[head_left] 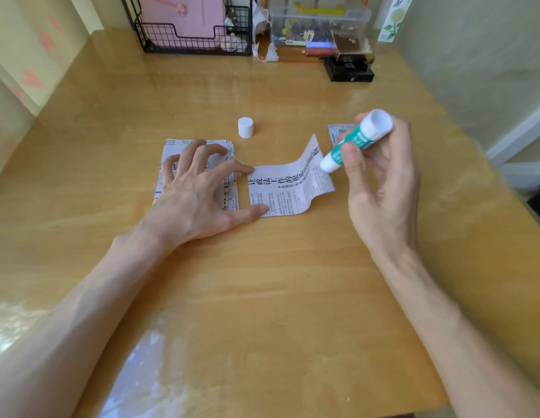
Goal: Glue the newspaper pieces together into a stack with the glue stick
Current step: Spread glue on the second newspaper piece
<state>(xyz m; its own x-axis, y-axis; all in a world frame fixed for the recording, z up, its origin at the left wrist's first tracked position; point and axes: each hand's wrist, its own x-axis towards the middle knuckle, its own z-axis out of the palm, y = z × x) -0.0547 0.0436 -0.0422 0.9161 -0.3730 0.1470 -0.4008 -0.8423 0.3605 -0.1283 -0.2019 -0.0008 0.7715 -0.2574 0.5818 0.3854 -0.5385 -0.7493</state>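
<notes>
Wooden desk [262, 282] with a glossy top, clutter along the 12 o'clock edge: wire basket [190, 40], clear plastic box [317, 22], black box [348, 70]. One loose newspaper piece [280, 188] lay at desk centre, its right end curled up off the surface. Left grip [196, 188] was spread open, fingers pressing on the newspaper stack [231, 196] at 9 o'clock of the piece, index and thumb tips touching the piece's left edge. Right grip [380, 182] was closed round the glue stick [353, 140], uncapped, tip down at the curled end, seemingly touching it. Cap [245, 127] stood upright at 11 o'clock of the piece, apart from it. Step in hand, as judged: gluing the loose piece. To do it well, flatten the curl first, keep the left edge pinned, stroke away from the pinned side with light pressure so the thin paper doesn't tear or drag, and cover the corners. Counts: one glue stick, one cap, one loose piece, one stack with several layers (number unreadable), one further newspaper bit [336, 134] at 2 o'clock, mostly hidden behind the right grip, sheet count cannot be told.
</notes>
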